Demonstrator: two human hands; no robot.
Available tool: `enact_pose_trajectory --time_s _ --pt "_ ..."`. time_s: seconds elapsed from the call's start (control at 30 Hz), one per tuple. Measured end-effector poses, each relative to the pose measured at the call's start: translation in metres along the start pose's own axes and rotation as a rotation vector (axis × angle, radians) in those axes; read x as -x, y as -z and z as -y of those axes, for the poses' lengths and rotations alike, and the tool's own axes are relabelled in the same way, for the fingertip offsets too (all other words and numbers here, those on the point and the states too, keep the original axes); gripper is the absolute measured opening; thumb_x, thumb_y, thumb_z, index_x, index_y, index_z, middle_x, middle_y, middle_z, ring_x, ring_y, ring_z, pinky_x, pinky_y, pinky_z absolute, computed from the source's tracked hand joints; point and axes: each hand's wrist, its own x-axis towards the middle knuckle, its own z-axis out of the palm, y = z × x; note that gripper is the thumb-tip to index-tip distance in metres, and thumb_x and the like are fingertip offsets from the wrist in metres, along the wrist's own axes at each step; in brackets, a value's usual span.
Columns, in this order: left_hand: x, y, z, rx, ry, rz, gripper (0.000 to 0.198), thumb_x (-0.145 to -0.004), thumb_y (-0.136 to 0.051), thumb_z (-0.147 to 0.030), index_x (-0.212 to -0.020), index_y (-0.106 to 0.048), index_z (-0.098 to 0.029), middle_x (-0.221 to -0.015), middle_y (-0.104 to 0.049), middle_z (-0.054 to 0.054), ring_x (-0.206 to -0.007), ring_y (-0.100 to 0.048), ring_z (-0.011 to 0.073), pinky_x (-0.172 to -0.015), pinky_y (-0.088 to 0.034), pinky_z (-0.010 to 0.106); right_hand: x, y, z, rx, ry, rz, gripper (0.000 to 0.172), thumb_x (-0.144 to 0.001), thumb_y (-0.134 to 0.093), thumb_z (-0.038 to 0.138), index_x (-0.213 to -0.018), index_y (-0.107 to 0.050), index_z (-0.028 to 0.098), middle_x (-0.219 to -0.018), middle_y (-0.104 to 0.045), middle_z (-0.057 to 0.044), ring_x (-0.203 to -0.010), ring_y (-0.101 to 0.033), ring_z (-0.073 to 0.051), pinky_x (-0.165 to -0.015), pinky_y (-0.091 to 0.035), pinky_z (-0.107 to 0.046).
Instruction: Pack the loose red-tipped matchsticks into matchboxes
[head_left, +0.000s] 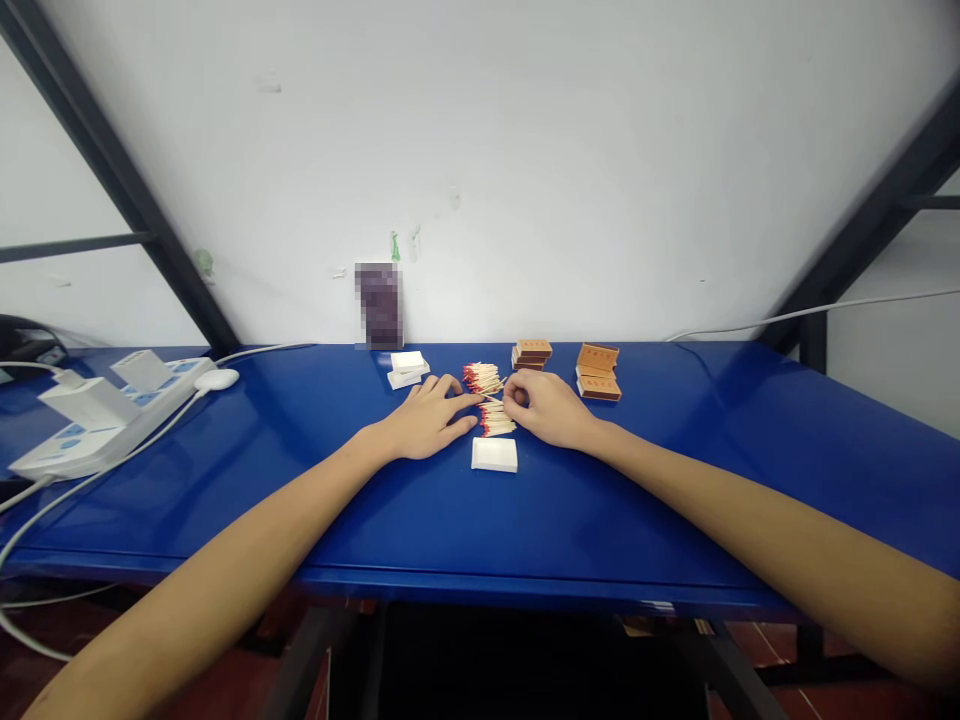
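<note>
Red-headed matches lie in two groups between my hands: a heaped pile (484,378) farther back and a flatter row (497,419) nearer me. My left hand (435,415) rests on the table with its fingers spread, the index fingertip at the red heads between the two groups. From the other side, my right hand (551,408) has its thumb and fingers pinched at the plain ends, on what looks like a match (491,399). Just in front of the row sits a white matchbox tray (494,455).
White trays (408,368) are stacked behind my left hand. Behind my right hand stand stacked brown matchbox covers (532,350), with more matchboxes (598,386) to the right. A power strip (82,440) with chargers and white cables occupies the left side. A pixelated dark panel (380,306) leans on the wall.
</note>
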Motion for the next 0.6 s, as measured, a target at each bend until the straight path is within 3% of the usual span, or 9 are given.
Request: enact_pose_trajectory --time_s 0.47,0.6 --pt "0.0000 -0.0001 0.0004 0.008 -0.001 -0.001 0.049 -0.101 -0.031 -0.050 -0.143 -0.048 -0.030 -0.124 -0.047 0.010 -0.116 -0.044 0.0276 -0.101 -0.038 0.047 0.0005 0.0011 0.0023 0.035 0.016 0.017 0.010 -0.081 -0.054 0.019 -0.072 -0.057 0.020 -0.076 -0.060 -0.001 -0.068 -0.053 -0.014 -0.060 -0.034 -0.027" --pt "0.0003 -0.0002 0.0005 0.013 -0.003 0.000 0.049 -0.102 -0.031 -0.050 -0.143 -0.049 -0.029 -0.124 -0.047 0.010 -0.115 -0.044 0.0274 -0.102 -0.037 0.047 0.0016 0.0010 0.0014 -0.020 0.092 0.002 0.008 -0.082 -0.053 0.018 -0.075 -0.057 0.020 -0.076 -0.058 0.000 -0.067 -0.051 -0.014 -0.062 -0.035 -0.026"
